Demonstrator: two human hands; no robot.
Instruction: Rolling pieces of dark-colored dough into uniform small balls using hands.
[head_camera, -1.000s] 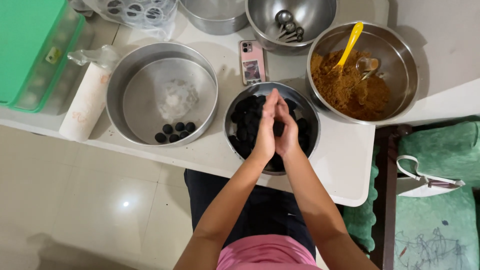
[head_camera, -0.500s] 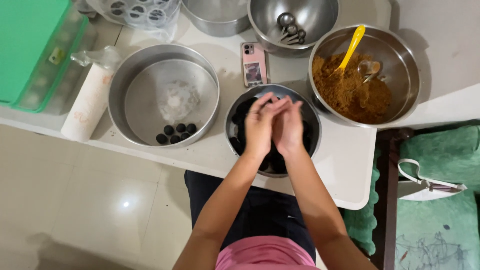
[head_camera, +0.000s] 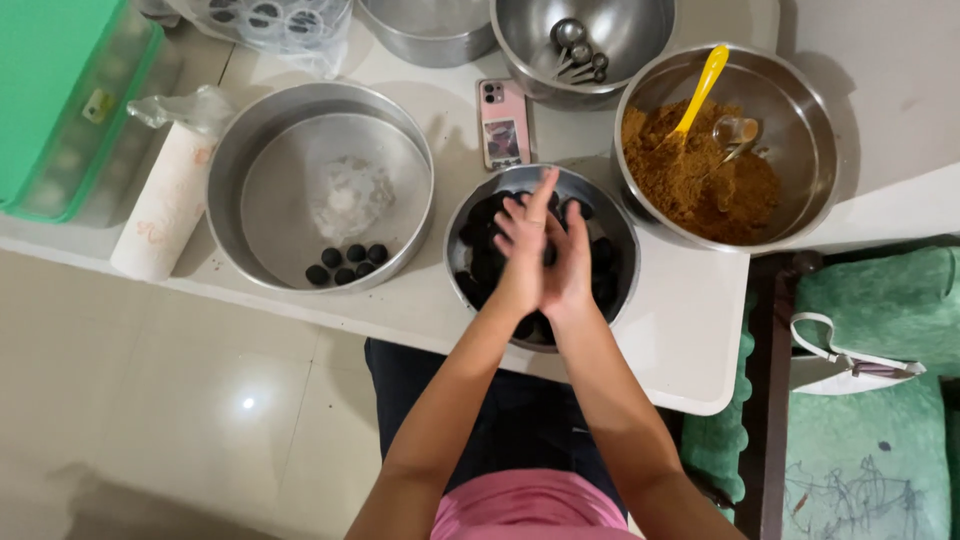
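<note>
The white worktop (head_camera: 690, 330) fills the upper half of the view, with pale floor tiles (head_camera: 150, 400) at seven o'clock and a green cushioned seat (head_camera: 870, 440) with a white strap at four o'clock. On the worktop, at ten o'clock, lies a green lidded box (head_camera: 60, 90), and just beside it a paper roll (head_camera: 165, 205) lying with its long axis running from one o'clock down to seven. Next to that sits a wide round steel pan (head_camera: 320, 185), holding a small cluster of dark balls (head_camera: 347, 264) at its six o'clock edge. At two o'clock a large steel bowl of brown crumbly mix (head_camera: 700, 180) carries a yellow spoon (head_camera: 700, 90) whose handle points to twelve. At twelve o'clock another steel bowl (head_camera: 585, 40) holds metal measuring spoons (head_camera: 578, 48). A pink phone (head_camera: 503, 125) lies flat between the pan and that bowl, long axis twelve to six. At the centre stands the smaller steel bowl of dark balls (head_camera: 600, 260), touching the brown-mix bowl's rim. Over it the left hand (head_camera: 522, 255) and right hand (head_camera: 568, 265) press palm to palm, fingers pointing to twelve o'clock; the grip is closed together, and whatever lies between the palms is hidden. The hands cover the middle of this bowl.
</note>
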